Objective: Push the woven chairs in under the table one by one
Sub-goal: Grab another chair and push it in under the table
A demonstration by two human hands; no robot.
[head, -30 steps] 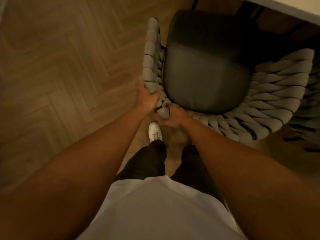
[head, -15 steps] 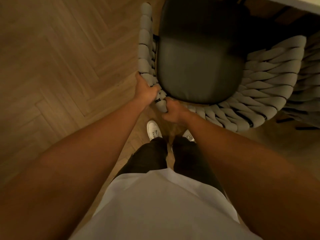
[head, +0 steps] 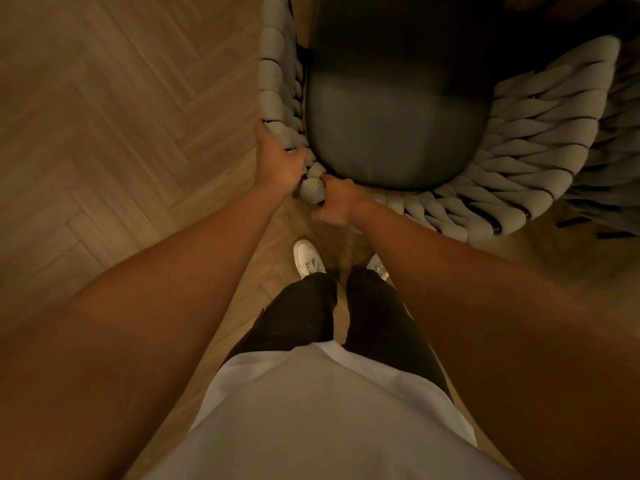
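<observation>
A woven chair (head: 526,161) with thick grey cord wrapped round its curved back and a dark seat cushion (head: 391,109) fills the upper middle of the head view. Both hands hold the near left corner of its woven back. My left hand (head: 277,161) grips the cord rim on the left side. My right hand (head: 337,202) is closed on the rim just to the right of it. The far part of the seat lies in deep shadow at the top edge, and the table is out of view.
Herringbone wood floor (head: 121,116) spreads to the left. Part of a second woven chair (head: 620,188) shows at the right edge, close beside the first. My white shoes (head: 306,259) stand right behind the chair back.
The chair has slid away from me toward the top of the view, with both hands still on its back. The table edge has left the frame and my right shoe has stepped forward.
</observation>
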